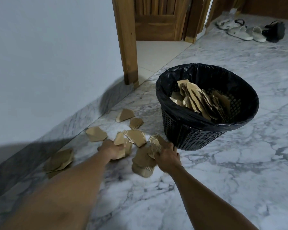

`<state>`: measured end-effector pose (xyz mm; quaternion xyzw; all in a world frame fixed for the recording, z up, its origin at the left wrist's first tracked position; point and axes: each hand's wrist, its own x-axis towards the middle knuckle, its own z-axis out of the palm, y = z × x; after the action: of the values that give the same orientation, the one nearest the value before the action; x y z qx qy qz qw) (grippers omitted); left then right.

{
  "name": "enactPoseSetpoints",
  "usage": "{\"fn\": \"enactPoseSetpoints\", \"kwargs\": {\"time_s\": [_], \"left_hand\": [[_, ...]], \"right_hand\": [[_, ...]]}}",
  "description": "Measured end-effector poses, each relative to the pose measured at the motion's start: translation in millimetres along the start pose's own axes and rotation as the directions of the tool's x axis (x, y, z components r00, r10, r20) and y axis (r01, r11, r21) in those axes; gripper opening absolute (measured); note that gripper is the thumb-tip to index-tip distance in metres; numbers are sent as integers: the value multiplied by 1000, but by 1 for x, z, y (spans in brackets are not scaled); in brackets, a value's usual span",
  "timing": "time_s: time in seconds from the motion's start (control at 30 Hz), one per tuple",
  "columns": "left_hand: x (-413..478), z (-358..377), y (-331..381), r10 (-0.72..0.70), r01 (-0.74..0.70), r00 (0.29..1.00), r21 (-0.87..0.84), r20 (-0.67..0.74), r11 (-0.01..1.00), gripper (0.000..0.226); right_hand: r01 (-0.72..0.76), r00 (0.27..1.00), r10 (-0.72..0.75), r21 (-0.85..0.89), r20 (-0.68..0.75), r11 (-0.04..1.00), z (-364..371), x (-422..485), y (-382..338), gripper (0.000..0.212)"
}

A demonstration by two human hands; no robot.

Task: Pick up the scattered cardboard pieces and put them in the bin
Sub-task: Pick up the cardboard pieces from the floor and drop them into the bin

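Done: the black mesh plastic bin with a black liner [189, 135], at 1 o'clock from the hands, already holds a stack of torn brown cardboard pieces [201, 100].
Left grip [111, 149]: fingers curled round a few brown scraps, low at the floor.
Right grip [167, 159]: closed round ridged scraps just beside the bin's base.
Left: loose cardboard scraps [96, 134] lie on the white marble floor [223, 180] from 9 to 12 o'clock.
Progress: seemingly about halfway.

No readable text is being shown.
No lettering, label, brand or number is being displayed on the cardboard pieces [137, 137], the bin [189, 136], the far door [155, 22] or the shoes [243, 31] at far right.
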<state>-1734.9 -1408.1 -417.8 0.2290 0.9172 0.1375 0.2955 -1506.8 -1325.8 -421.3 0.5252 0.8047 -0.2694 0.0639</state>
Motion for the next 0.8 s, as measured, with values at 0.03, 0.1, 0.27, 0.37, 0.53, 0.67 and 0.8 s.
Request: {"fn": "enactPoseSetpoints", "kwargs": {"time_s": [0.03,0.1,0.27,0.37,0.53,0.67,0.8], "left_hand": [[2,-1,-3,-41,42,999,31,-21,999,68],[2,4,-7,-65,70,997,129,-42,989,70],[6,19,-8,10,1,996,124,-83,992,65],[10,20,-5,-9,9,1000,-19,-17,1000,74],[18,2,-7,6,-7,995,8,102,1000,61],[35,-18,-24,-13,23,997,-130,81,991,72],[31,-19,-1,62,-33,992,-247,107,968,59]], "right_hand": [[-27,999,28,-62,18,998,-1,4,-4,54],[-62,998,66,-154,15,986,0,10,-9,51],[-224,974,225,113,0,968,3,16,-15,65],[-270,960,279,160,-33,949,5,18,-13,72],[-434,901,427,220,80,874,2,26,-3,83],[-488,872,479,240,98,839,5,29,3,78],[-426,887,459,459,43,780,12,24,16,44]]}}
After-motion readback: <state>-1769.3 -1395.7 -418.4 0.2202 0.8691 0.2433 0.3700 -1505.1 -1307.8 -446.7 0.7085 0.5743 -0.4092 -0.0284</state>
